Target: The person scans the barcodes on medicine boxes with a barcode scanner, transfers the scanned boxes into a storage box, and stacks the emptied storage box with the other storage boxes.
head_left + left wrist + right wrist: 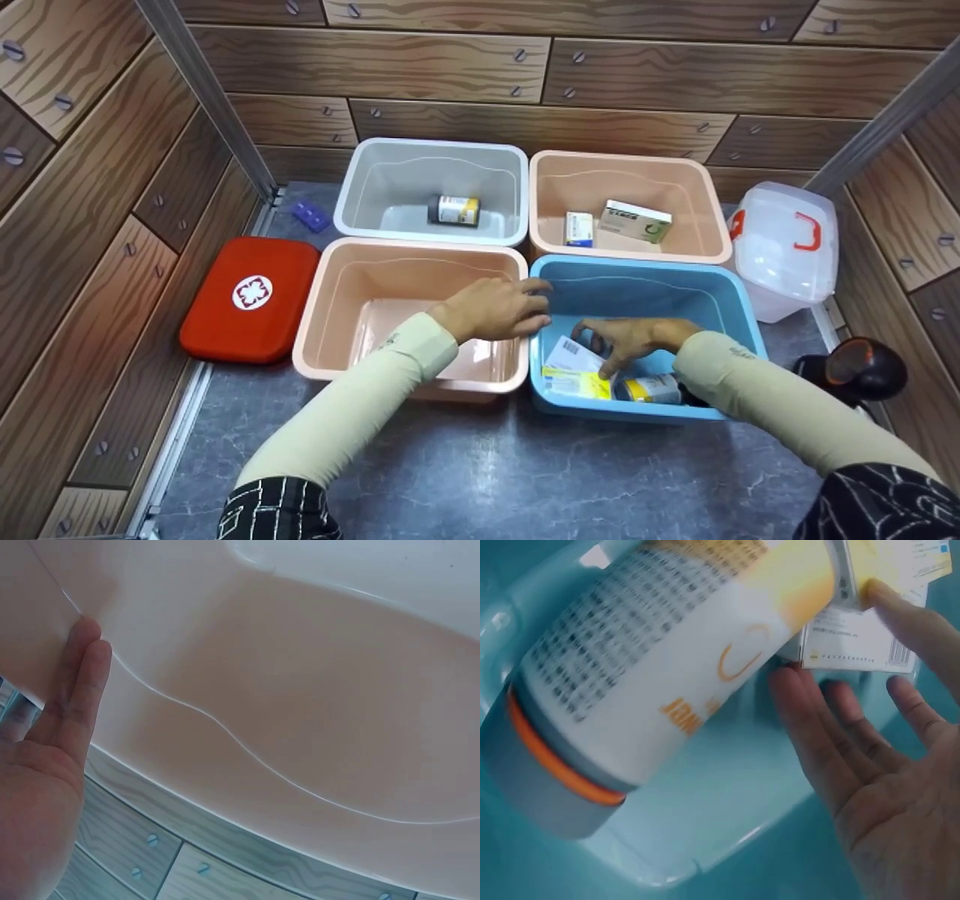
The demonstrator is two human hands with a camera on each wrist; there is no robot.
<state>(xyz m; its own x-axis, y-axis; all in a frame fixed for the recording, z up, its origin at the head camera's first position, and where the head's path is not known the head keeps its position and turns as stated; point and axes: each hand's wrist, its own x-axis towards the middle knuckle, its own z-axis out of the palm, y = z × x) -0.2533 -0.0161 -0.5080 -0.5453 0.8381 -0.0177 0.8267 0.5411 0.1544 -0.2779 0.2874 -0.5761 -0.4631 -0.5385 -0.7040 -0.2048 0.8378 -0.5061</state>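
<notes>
My left hand (499, 309) rests at the right rim of the front peach bin (337, 319), and in the left wrist view its extended fingers (91, 679) touch the bin's inner wall. Inside the blue bin (716, 300), my right hand (637, 341) spreads its fingers beside a white box (576, 351) with a barcode. The right thumb touches a yellow-and-white box (581, 382) in front of it. A dark-capped bottle (667, 652) with a white-and-yellow label lies on its side near the right wrist.
Behind are a grey bin (349, 191) holding a bottle (457, 211) and a peach bin (705, 202) with two medicine boxes. A red first-aid case (247, 322) and purple pill box (310, 215) lie left. A lidded translucent box (784, 262) and black device (862, 369) stand right.
</notes>
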